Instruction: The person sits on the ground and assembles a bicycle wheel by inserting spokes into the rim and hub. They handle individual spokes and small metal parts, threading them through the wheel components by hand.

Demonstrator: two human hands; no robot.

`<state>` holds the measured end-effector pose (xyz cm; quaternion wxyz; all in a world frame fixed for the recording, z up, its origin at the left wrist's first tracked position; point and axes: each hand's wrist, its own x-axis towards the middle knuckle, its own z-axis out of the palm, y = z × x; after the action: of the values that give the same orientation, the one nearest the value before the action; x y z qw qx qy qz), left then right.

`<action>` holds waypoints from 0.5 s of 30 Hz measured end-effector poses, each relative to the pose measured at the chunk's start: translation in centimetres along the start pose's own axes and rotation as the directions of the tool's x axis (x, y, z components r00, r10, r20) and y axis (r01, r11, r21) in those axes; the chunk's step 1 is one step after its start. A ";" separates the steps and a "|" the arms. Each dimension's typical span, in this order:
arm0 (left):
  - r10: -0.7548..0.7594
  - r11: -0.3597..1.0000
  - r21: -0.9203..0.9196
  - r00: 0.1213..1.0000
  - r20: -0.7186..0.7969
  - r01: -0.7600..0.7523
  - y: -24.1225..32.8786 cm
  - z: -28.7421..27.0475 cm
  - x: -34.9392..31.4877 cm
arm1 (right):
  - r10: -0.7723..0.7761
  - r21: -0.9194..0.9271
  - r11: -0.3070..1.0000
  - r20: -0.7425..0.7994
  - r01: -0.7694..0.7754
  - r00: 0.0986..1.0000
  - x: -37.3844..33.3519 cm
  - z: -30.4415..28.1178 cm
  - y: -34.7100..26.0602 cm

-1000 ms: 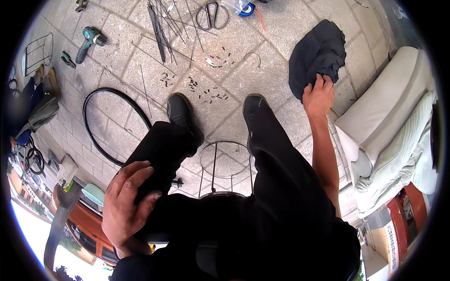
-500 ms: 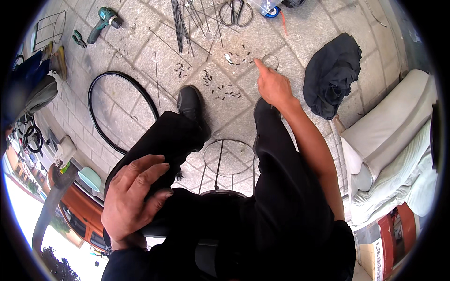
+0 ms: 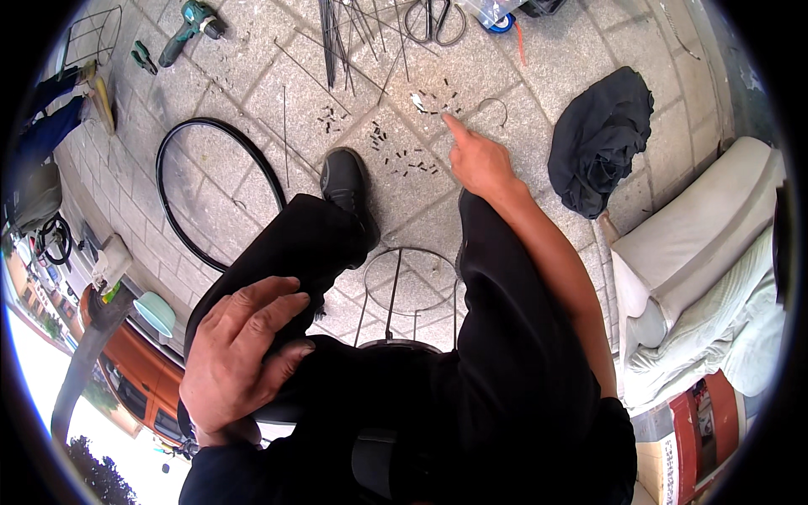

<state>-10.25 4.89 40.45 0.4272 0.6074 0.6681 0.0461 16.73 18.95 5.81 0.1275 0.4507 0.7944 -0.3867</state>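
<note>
My right hand [image 3: 483,163] reaches over the paving with its index finger stretched out and the other fingers curled under. Its fingertip is at the edge of a scatter of small dark pieces [image 3: 406,162], too small to name; I cannot tell if it touches any. A small white scrap [image 3: 418,103] lies among them. Just right of the fingertip is a thin wire ring [image 3: 493,112]. My left hand [image 3: 244,353] rests over my left thigh, fingers loosely bent and apart, holding nothing.
Thin dark rods [image 3: 330,50], large scissors [image 3: 435,21] and blue tape [image 3: 502,23] lie ahead. A cordless drill [image 3: 192,32] and pliers [image 3: 143,57] lie far left, a black hoop [image 3: 162,185] nearer. Dark cloth [image 3: 602,139] lies right; a wire stand [image 3: 397,290] is between my legs.
My right hand has shifted left, its fingertip moving from beside the wire ring to the small dark pieces. My left hand has hardly moved. The view has turned slightly.
</note>
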 end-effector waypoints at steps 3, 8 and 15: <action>0.002 1.000 0.002 1.000 0.004 -0.002 0.0 -0.1 0.1 | -0.003 -0.018 1.000 0.001 0.003 1.000 0.2 0.2 0.0; -0.003 1.000 0.008 1.000 0.011 0.003 0.0 -0.1 0.1 | -0.031 -0.013 0.999 0.020 0.031 0.999 0.4 0.3 -0.4; 0.005 1.000 0.008 1.000 0.006 -0.005 -0.2 -0.1 -0.1 | 0.014 -0.038 0.999 0.059 -0.011 0.998 -0.3 0.6 -0.9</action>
<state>-10.46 4.81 40.45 0.4268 0.6108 0.6656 0.0424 16.09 18.07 6.08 0.1618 0.4415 0.7945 -0.3842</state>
